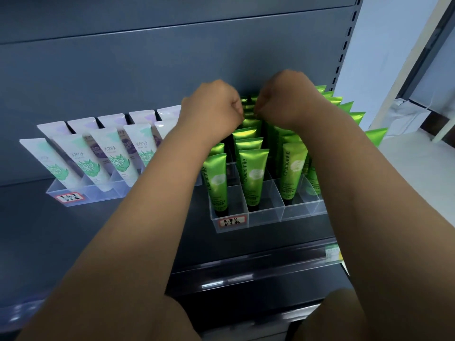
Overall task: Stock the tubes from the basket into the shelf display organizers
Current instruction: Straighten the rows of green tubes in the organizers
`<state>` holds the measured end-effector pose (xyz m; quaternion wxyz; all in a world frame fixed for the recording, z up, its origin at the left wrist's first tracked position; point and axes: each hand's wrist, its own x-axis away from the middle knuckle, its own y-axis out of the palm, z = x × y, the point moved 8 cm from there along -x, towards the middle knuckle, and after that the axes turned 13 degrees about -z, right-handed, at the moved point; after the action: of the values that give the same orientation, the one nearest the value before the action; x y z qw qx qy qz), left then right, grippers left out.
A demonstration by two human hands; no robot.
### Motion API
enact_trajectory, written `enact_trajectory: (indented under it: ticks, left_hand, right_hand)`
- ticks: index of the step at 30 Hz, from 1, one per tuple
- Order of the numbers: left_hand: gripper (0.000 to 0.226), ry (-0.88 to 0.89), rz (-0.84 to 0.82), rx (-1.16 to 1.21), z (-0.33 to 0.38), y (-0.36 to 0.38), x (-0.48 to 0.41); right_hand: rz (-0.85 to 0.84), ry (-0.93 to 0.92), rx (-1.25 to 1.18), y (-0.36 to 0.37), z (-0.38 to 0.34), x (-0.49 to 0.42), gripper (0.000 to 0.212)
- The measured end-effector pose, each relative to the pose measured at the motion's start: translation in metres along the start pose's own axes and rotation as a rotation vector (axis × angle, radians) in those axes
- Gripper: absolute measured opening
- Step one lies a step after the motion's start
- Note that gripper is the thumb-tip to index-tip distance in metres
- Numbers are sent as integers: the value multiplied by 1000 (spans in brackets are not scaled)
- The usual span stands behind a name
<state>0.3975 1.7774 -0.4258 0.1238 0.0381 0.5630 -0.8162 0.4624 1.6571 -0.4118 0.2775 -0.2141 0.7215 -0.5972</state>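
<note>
Both hands reach to the back rows of the right organizer (264, 217), knuckles toward the camera. The left hand (211, 107) is curled into a fist, and so is the right hand (283, 99); the two nearly touch over the green tubes (253, 173). Fingertips pinch at tube tops there, but whether either grip really holds a tube cannot be told, since the fingers are turned away. The green tubes stand upright, caps down, in the clear compartments; some front cells are bare. A red-edged label (232, 221) sits on its front wall. To the left, well apart, a second clear organizer (73, 193) holds white tubes (115, 156) leaning back. Both stand on the dark shelf (147, 230). No basket is in view
</note>
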Motion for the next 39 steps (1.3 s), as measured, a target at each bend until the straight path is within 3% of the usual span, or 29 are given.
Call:
enact_trajectory:
  ticks: [5,12,27,39]
  left_hand:
    - [9,-17,10,5,1,-7,-9]
    - [23,-12,-55,-30,-1,-4,-15]
    - [7,-68,-41,-27,-14,-5,-14]
    - [11,-110,-41,-88,-20,-3,-11]
  right_hand:
    - [-42,20,41,4,3,1,22]
    - [-10,9,-41,3,1,4,20]
    - [-2,-70,-173,2,-9,9,15]
    - [-6,-87,-195,4,-15,13,15]
